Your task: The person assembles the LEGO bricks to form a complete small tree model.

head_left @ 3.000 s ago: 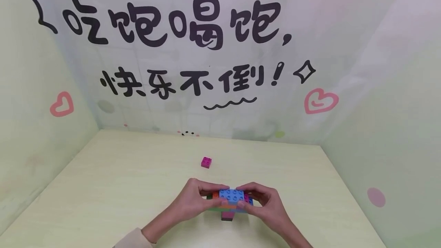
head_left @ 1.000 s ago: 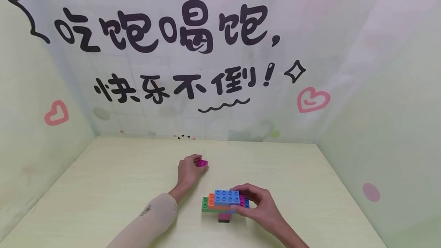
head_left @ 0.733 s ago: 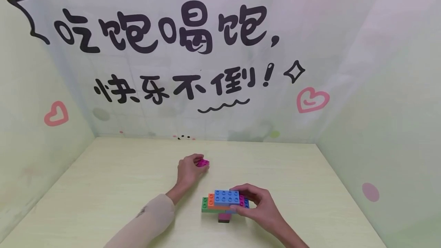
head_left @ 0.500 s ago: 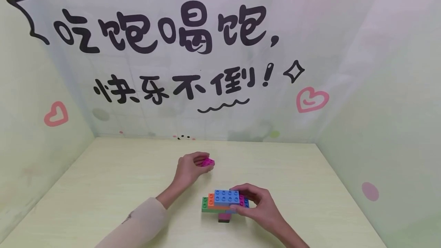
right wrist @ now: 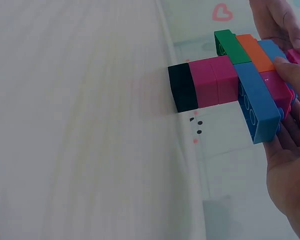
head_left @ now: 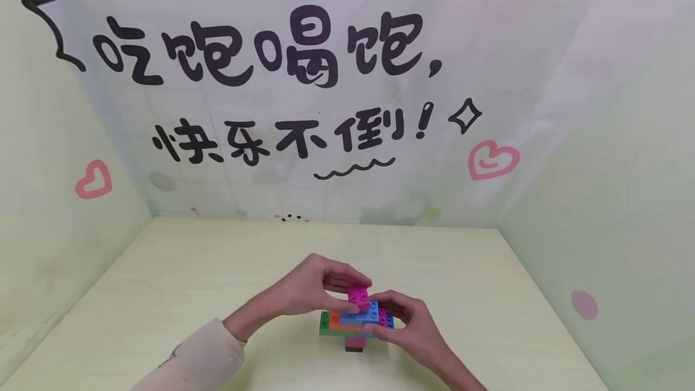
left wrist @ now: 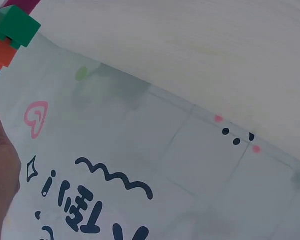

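A toy brick tower [head_left: 339, 326] stands on the table in the head view. In the right wrist view, a dark bottom brick [right wrist: 183, 88] and pink bricks [right wrist: 207, 82] form its narrow stem. Green [right wrist: 230, 47] and blue bricks [right wrist: 258, 107] spread above, then orange and pink ones, with a light blue brick [head_left: 353, 318] topmost. My right hand [head_left: 409, 324] grips the tower's right side by the upper layers. My left hand [head_left: 309, 285] pinches a small pink brick [head_left: 358, 297] at the top of the light blue one; whether they are joined, I cannot tell.
The pale table [head_left: 217, 258] is bounded by a printed back wall [head_left: 304, 192] and side walls. The left wrist view catches only the tower's green brick [left wrist: 20, 25] and neighbouring bricks, plus part of a hand, at its left edge.
My left hand left the tower, took the small pink brick from the table farther back, and brought it toward me and right, to the tower's top. My right hand kept its grip.
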A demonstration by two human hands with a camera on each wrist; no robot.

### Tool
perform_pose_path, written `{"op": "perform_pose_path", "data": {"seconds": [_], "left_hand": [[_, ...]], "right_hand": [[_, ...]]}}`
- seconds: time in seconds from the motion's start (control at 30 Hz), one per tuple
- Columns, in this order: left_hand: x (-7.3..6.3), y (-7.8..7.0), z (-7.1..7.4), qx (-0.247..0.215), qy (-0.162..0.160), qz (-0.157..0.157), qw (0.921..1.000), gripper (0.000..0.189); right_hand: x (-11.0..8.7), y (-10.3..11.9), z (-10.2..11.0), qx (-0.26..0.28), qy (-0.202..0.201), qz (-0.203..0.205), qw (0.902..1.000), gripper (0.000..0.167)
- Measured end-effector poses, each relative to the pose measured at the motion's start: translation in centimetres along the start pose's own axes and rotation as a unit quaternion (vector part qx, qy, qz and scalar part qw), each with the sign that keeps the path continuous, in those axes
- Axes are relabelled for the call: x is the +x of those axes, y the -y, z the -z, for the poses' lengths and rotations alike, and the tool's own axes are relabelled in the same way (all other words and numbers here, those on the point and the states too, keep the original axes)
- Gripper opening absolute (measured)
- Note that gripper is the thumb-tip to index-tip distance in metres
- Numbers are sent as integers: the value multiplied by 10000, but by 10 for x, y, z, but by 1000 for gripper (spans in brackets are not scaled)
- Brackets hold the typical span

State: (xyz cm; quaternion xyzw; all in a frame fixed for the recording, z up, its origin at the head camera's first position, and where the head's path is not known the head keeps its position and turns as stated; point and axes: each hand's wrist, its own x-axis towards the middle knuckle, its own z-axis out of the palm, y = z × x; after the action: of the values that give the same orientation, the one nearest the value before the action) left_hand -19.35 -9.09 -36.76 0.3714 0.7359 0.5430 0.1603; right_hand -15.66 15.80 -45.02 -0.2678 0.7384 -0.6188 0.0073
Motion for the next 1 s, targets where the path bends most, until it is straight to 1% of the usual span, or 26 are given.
{"op": "perform_pose_path", "data": {"seconds": [0.1,0.2,0.4,0.53,0.57,0.67,0.77,0.87,0.93,1.0], "left_hand": [[0,0,-1,5,257,-55,9997,39],[-1,1,-1,6,389,-93,9992,39],[0,1,-1,59,528,-255,9983,39],[-1,4,-3,82,545,-357,9978,40],[-1,5,-4,86,528,-423,9977,40],[-3,8,-7,90,417,-599,9973,41],[-5,12,-12,74,217,-743,9970,44],[-8,16,-17,-13,-59,-639,9979,51],[-10,20,-19,-23,-326,-484,9983,54],[-13,24,-21,-63,-609,-284,9977,54]], "right_hand": [[0,0,0,20,-33,53,10000,37],[0,1,-1,27,-44,49,10000,37],[1,2,-1,22,-11,54,10000,37],[0,3,-4,14,-148,8,9999,36],[0,4,-5,15,-194,28,9998,36],[0,5,-9,85,-371,83,9992,34],[0,7,-12,75,-527,224,9983,34],[-1,7,-13,-20,-648,305,9974,34],[-1,6,-13,-64,-682,261,9973,33],[-1,6,-13,-55,-698,140,9975,32]]}}
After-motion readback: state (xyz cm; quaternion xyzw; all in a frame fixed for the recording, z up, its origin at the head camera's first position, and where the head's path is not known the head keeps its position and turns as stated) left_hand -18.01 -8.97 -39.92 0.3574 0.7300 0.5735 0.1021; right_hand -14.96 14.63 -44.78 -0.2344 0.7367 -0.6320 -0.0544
